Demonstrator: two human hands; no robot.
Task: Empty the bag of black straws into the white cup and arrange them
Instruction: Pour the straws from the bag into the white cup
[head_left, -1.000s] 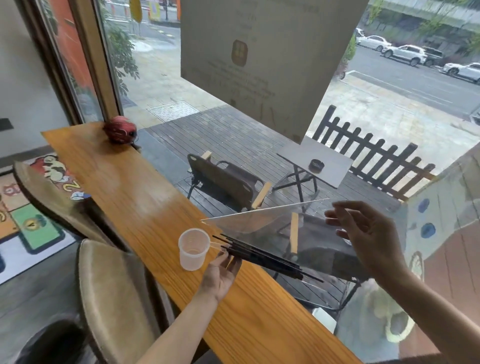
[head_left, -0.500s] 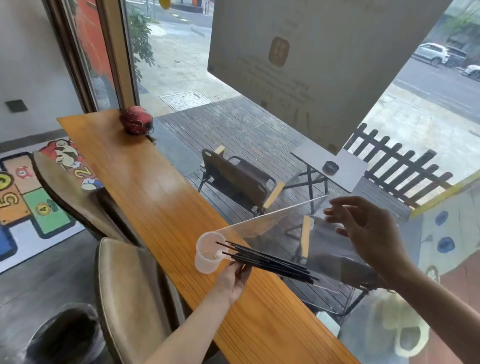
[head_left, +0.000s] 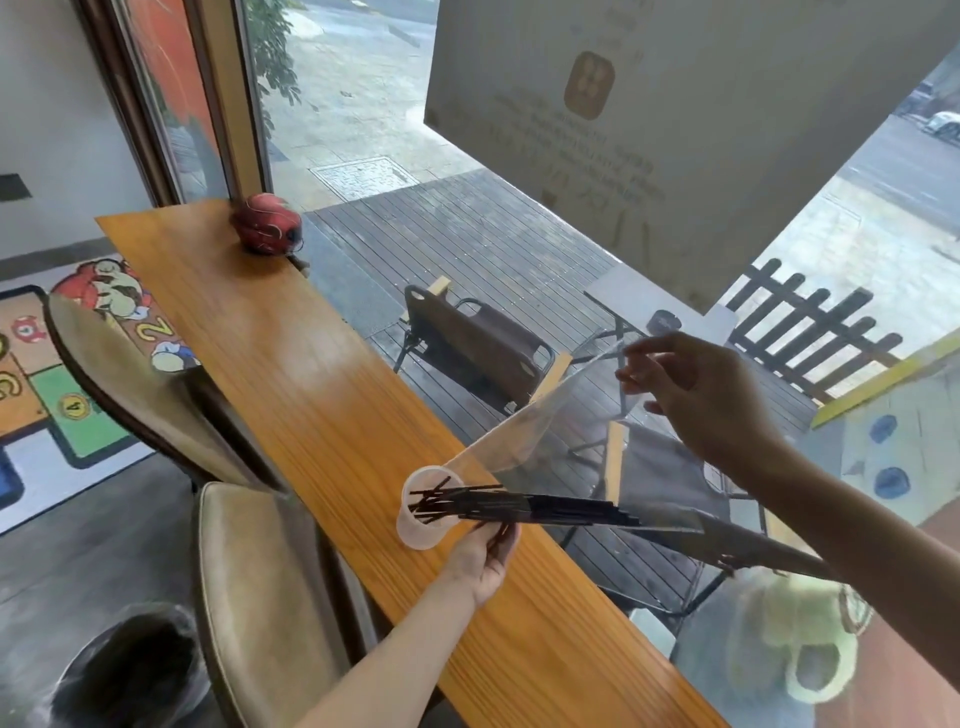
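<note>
The far end of a clear plastic bag (head_left: 561, 447) is pinched between the thumb and fingertips of the right hand (head_left: 696, 400) and held raised above the window-side edge of the wooden counter (head_left: 291, 374). The bag is tilted down toward the left, its open mouth lying at the rim of the white cup (head_left: 423, 512). A bundle of black straws (head_left: 524, 506) is seen lying partly inside the bag, with the leading ends spread inside the cup. The cup is gripped from below and behind by the left hand (head_left: 480, 558), fingers curled round its wall, and it is tipped toward the bag above the middle stretch of the counter. A red helmet (head_left: 266, 223) is set at the far end of the counter, against the window. Padded stools (head_left: 260, 597) are ranged along the near edge.
</note>
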